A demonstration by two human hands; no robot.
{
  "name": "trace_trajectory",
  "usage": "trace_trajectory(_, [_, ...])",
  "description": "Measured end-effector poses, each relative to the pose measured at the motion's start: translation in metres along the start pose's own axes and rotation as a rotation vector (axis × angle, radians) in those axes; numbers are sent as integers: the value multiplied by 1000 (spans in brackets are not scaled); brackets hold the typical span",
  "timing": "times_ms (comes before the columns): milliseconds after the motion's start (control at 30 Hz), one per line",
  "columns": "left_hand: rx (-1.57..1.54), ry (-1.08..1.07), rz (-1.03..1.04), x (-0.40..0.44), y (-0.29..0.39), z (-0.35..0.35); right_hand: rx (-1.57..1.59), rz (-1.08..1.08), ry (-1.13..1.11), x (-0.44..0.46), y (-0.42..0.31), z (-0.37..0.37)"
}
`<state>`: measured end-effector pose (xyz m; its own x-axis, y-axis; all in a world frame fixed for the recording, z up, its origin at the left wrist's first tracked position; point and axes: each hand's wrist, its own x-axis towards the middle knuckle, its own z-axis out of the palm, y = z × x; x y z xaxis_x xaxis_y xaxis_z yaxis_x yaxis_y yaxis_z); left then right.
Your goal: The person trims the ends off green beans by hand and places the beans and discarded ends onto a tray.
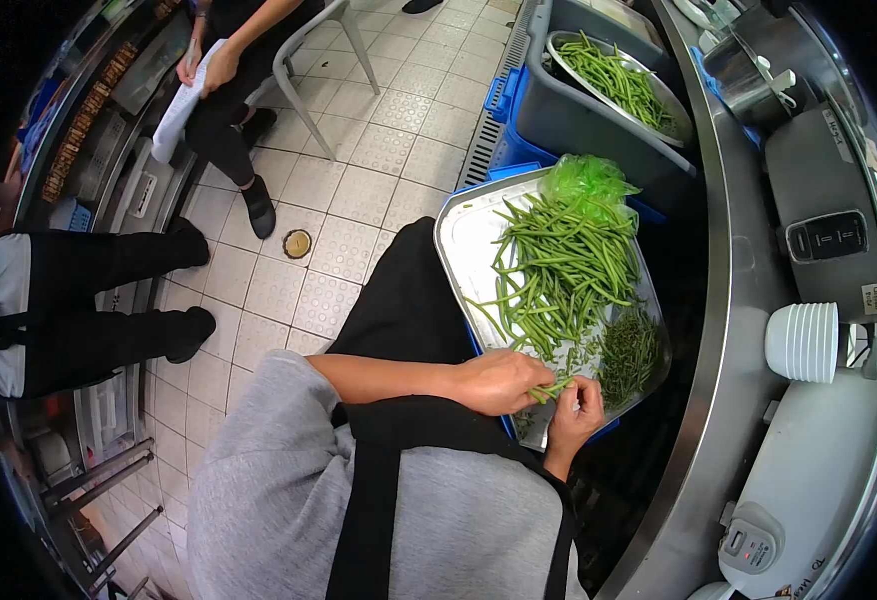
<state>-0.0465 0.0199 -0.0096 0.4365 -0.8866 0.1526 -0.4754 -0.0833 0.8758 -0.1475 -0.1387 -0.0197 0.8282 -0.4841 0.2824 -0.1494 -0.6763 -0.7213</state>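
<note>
My left hand (504, 381) is closed around a few green beans (553, 388) over the near end of a metal tray. Against the bean ends, my right hand (573, 418) has its thumb and fingers pinched together; what exactly lies between them is too small to make out. A big heap of long green beans (569, 255) fills the middle of the tray (464, 235). Beside the heap, on the right, is a pile of thin, short bean trimmings (629, 355). A crumpled green plastic bag (589, 185) lies at the tray's far end.
Beyond the tray, a grey tub (584, 135) bears an oval bowl (681, 105) of green beans. A steel counter edge (704, 400) runs along the right, with stacked white bowls (802, 342). Two people are at the left, one seated and holding paper (181, 110).
</note>
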Motion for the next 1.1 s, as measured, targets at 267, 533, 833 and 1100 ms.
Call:
trace_trajectory(267, [-282, 66, -139, -5, 3, -10, 195, 355, -39, 11, 72, -28])
trace_trajectory(533, [-598, 451, -344, 4, -23, -16, 190, 91, -295, 7, 12, -3])
trace_trajectory(833, [-597, 581, -235, 3, -35, -4, 297, 267, -405, -5, -8, 9])
trace_trajectory(1100, [-450, 473, -177, -4, -17, -17, 328, 258, -391, 0, -3, 7])
